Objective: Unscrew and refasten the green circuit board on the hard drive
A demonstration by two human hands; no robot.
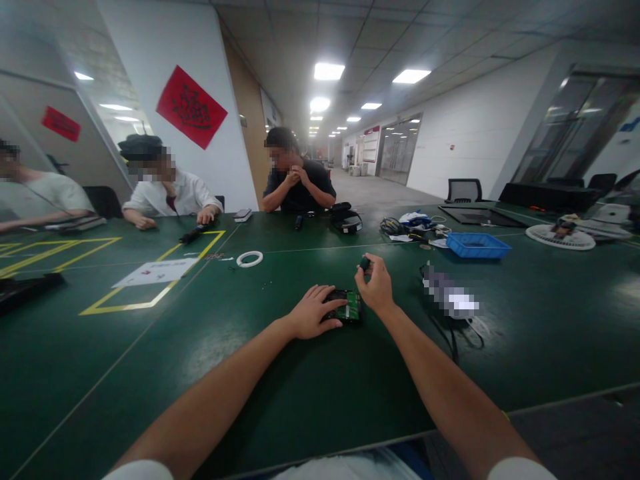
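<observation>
A small green circuit board in a black frame point(350, 309) lies on the dark green table point(300, 373) in front of me. My left hand point(314, 311) rests on its left side, fingers curled over the edge and holding it down. Just above the board's right end, my right hand point(375, 285) is raised, pinching a small black part point(365, 264) between thumb and fingertips.
A blue tray point(477, 245) and tangled cables point(395, 227) lie at the right back. A black cable point(453, 333) runs near my right arm. A white ring point(249, 259), paper sheet point(155, 271) and yellow floor-tape lines lie left. Three people sit across and left.
</observation>
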